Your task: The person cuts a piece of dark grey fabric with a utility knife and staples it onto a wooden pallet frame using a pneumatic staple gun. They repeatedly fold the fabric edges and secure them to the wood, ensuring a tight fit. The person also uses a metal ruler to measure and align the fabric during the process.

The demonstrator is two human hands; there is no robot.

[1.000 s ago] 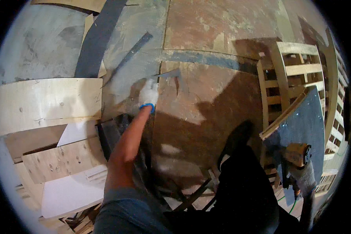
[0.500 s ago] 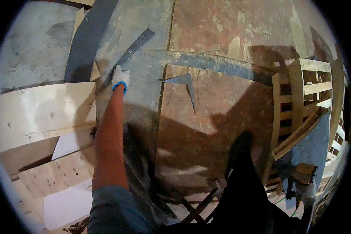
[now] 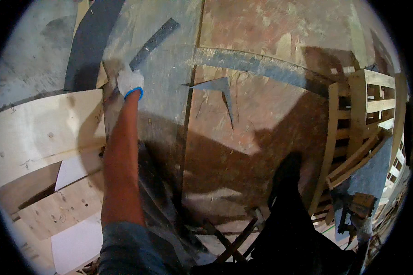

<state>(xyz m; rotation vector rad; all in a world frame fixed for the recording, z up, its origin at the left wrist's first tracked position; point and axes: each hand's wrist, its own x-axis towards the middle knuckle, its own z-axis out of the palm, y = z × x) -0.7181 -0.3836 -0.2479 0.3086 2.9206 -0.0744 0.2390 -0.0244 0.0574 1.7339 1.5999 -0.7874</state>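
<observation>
"What's the left gloved hand point(image 3: 131, 81) doing?"

"It's at the near end of a narrow dark strip point(image 3: 155, 43), which lies slantwise on the grey part of the work surface. The back of the glove hides the fingers, so I can't tell whether they pinch it or only touch it."

"And the right gloved hand point(image 3: 363, 227)?"

"Closed around the handle of a nail gun point(image 3: 362, 205), out beside the dark-faced curved panel point(image 3: 369, 172). Holding it off to the side probably leaves the left arm free to reach."

"Why is the steel square point(image 3: 215, 85) there?"

"It lies flat, its 2 legs mostly on the reddish-brown panel point(image 3: 257, 103), perhaps to stay within reach."

"Any labels?"

"I make out no legible label. The pale plywood board point(image 3: 32, 133) at left has small dark marks, maybe handwritten, too faint to read."
</observation>
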